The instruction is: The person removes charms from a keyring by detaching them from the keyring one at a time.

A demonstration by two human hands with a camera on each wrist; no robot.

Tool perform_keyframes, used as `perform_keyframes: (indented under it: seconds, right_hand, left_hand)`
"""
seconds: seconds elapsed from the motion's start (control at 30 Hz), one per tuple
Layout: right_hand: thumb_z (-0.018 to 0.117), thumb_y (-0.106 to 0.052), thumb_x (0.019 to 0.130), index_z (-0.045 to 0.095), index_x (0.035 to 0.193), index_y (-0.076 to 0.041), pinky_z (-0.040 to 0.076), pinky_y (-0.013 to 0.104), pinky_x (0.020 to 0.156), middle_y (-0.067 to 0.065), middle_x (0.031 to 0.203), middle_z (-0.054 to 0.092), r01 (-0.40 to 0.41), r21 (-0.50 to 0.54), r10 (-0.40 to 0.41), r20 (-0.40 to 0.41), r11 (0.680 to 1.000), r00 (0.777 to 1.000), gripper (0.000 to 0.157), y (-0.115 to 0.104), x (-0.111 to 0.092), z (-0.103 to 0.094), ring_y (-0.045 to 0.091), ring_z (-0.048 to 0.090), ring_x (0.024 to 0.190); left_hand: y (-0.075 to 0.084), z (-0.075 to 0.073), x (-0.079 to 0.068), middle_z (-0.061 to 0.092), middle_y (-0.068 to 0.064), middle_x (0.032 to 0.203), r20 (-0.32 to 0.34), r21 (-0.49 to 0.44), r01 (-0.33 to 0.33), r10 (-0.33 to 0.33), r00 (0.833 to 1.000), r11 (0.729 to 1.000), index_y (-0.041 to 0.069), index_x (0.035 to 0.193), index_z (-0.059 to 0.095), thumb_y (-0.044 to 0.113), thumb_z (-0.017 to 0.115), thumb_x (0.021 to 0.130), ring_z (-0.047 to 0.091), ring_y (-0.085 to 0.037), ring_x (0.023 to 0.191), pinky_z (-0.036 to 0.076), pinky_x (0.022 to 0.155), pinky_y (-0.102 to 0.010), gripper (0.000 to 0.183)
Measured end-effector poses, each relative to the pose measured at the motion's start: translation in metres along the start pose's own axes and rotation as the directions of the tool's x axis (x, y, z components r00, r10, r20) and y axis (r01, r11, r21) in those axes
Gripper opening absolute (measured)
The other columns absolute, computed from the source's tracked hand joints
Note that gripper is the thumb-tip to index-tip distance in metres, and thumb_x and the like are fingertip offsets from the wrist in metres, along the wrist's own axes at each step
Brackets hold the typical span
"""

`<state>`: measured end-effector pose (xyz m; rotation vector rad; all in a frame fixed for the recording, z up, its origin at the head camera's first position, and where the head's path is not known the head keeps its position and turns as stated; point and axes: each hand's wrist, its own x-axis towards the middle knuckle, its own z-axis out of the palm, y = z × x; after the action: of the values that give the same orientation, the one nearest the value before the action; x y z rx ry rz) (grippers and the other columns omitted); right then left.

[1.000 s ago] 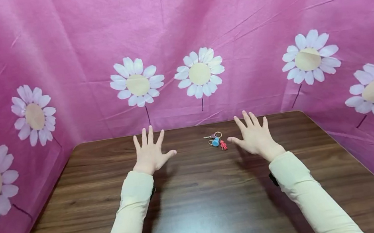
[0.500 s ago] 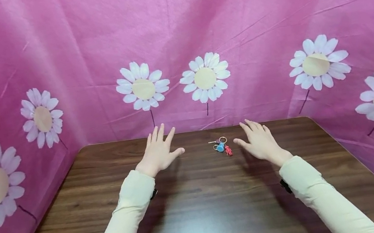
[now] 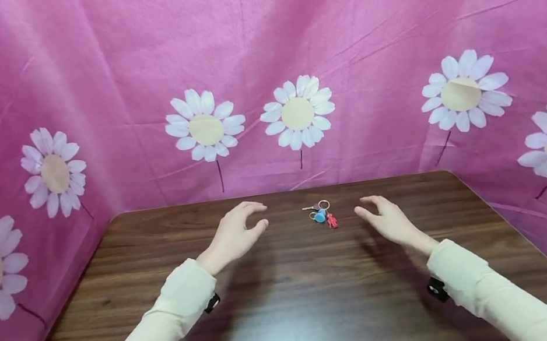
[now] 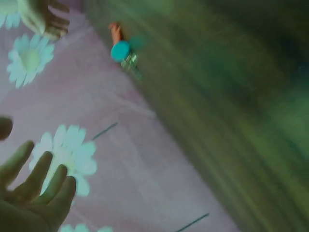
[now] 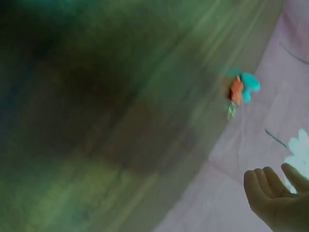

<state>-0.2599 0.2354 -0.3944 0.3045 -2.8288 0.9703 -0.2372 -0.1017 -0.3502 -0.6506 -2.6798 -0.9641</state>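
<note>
Toward the back of the wooden table lies a bunch with a key, metal rings, a blue round-ended charm and a small red figure. My left hand hovers to its left, fingers loosely bent toward it and holding nothing. On the other side, closer to the red figure, my right hand is also bare, thumb and fingers apart. Both wrist views show the blue charm and red figure away from the fingers.
A pink cloth with large white daisies hangs behind the table and along both sides. The table's back edge runs just beyond the bunch. Dark wrist cameras sit under the pale sleeves.
Both hands have turned from palm-down with spread fingers to facing inward with bent fingers. They have drawn back slightly, while the key bunch lies in the same place on the table.
</note>
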Motion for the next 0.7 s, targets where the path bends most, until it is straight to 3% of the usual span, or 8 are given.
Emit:
perform_keyframes:
  seconds: [0.13, 0.33, 0.5, 0.6, 0.7]
  right_hand:
    - [0.052, -0.034, 0.092, 0.049, 0.123, 0.004, 0.039, 0.05, 0.095, 0.024, 0.122, 0.054, -0.091, 0.087, 0.089, 0.027, 0.992, 0.996, 0.049, 0.005, -0.007, 0.01, 0.039, 0.049, 0.113]
    - [0.058, -0.023, 0.089, 0.051, 0.118, 0.009, 0.044, 0.044, 0.089, 0.026, 0.114, 0.058, -0.156, 0.161, 0.145, 0.08, 0.974, 0.986, 0.044, 0.009, -0.004, 0.034, 0.035, 0.055, 0.104]
    - [0.06, -0.023, 0.086, 0.051, 0.118, 0.012, 0.047, 0.034, 0.08, 0.028, 0.115, 0.056, -0.277, 0.246, 0.251, 0.133, 0.929, 0.959, 0.047, 0.005, 0.011, 0.049, 0.031, 0.055, 0.098]
    - [0.061, -0.026, 0.085, 0.05, 0.119, 0.011, 0.046, 0.032, 0.081, 0.028, 0.117, 0.055, -0.339, 0.292, 0.309, 0.146, 0.894, 0.94, 0.052, -0.001, 0.025, 0.056, 0.029, 0.053, 0.099]
    - [0.062, -0.031, 0.084, 0.054, 0.116, 0.009, 0.043, 0.036, 0.088, 0.025, 0.118, 0.056, -0.38, 0.282, 0.363, 0.115, 0.881, 0.925, 0.052, -0.005, 0.037, 0.064, 0.029, 0.051, 0.104]
  left_hand:
    - [-0.004, 0.013, -0.007, 0.064, -0.001, 0.108, -0.021, -0.113, 0.016, -0.018, 1.0, 0.993, 0.011, 0.105, 0.066, 0.016, 0.061, 0.085, 0.058, -0.017, 0.101, 0.047, 0.083, -0.035, 0.021]
    - [-0.019, 0.041, 0.0, 0.066, -0.002, 0.104, 0.097, -0.177, 0.089, -0.073, 0.993, 0.98, 0.01, 0.103, 0.066, 0.012, 0.059, 0.085, 0.062, -0.019, 0.096, 0.05, 0.084, -0.035, 0.019]
    - [-0.036, 0.067, 0.022, 0.067, -0.005, 0.104, 0.235, -0.137, 0.075, -0.041, 0.971, 0.988, 0.005, 0.105, 0.065, 0.012, 0.057, 0.088, 0.062, -0.019, 0.096, 0.048, 0.086, -0.034, 0.02]
    - [-0.041, 0.078, 0.042, 0.068, -0.005, 0.101, 0.245, -0.095, 0.05, -0.025, 0.969, 0.994, 0.004, 0.103, 0.066, 0.011, 0.057, 0.087, 0.061, -0.019, 0.098, 0.047, 0.088, -0.034, 0.019]
    - [-0.041, 0.088, 0.063, 0.068, -0.007, 0.102, 0.245, -0.047, 0.048, -0.035, 0.969, 0.998, 0.004, 0.103, 0.066, 0.011, 0.057, 0.087, 0.061, -0.021, 0.1, 0.046, 0.089, -0.034, 0.02]
